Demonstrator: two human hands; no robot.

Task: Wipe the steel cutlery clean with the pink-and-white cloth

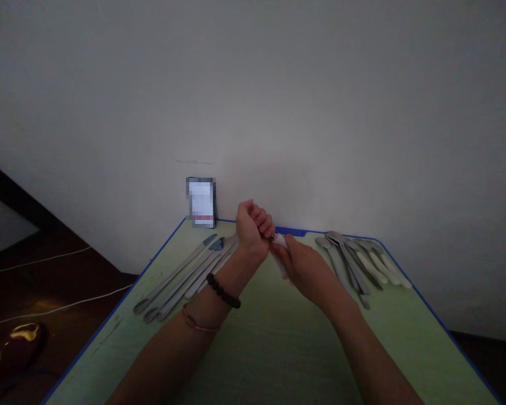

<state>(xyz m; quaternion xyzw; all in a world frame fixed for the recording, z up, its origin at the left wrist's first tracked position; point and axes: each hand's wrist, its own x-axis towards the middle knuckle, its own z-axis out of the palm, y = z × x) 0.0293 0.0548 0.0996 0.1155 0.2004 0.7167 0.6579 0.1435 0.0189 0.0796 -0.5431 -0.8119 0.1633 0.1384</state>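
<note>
Near the centre of the frame, the bare left hand [255, 228], with a black beaded bracelet [222, 292] and a thin reddish cord bracelet [200, 325] on its forearm, is curled into a fist that looks closed round a short dark metallic piece [272, 238]. The bare right hand [306, 261] meets it, fingers wrapped about a soft-looking whitish item [280, 242], cloth or handle, I cannot tell which. Both held things are above the pale green, blue-edged tabletop [274, 349]. Left of centre, long silver metal utensils with blade-like tips [181, 281] fan out, partly behind the left forearm; right of centre are silver metal spoons [341, 264] and, beyond them, cream-white-handled utensils [377, 267]. Should the grip be loose or the metal smooth, the piece could slip from the fist and drop; a hard pull could make the hands part suddenly, and a swinging forearm might knock either group askew. The dark-framed phone-like screen [202, 202], upright by the pale grey wall [278, 101], could topple if an elbow or hand jolted the top. Its lit display is pixelated, so its writing cannot be read, and no brand or label is legible on the utensils.
</note>
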